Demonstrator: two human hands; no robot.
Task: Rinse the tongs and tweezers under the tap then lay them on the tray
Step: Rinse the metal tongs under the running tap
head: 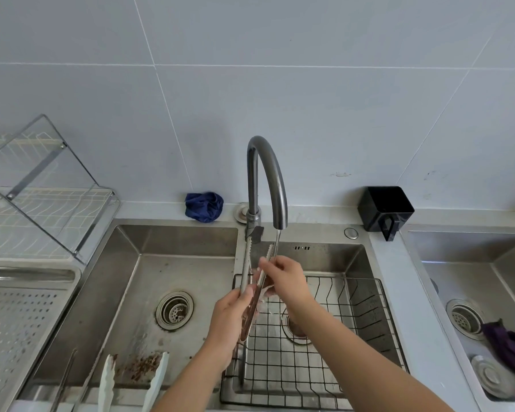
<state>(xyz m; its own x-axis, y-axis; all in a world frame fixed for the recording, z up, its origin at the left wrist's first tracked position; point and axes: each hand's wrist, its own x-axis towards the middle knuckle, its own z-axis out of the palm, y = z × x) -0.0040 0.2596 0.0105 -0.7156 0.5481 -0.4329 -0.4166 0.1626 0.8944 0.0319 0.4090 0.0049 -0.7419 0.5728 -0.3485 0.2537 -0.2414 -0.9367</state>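
My left hand grips the handle end of steel tongs, whose two serrated arms point up toward the grey tap. A thin stream of water falls from the spout onto the tongs. My right hand pinches the right arm of the tongs near the stream. White tongs and long thin steel tweezers lie at the front of the left sink basin. The perforated steel tray sits at the far left.
A black wire basket sits in the middle basin under my hands. The left basin has brown stains and a drain. A dish rack stands at the back left, a blue cloth and a black holder by the wall, a purple cloth in the right sink.
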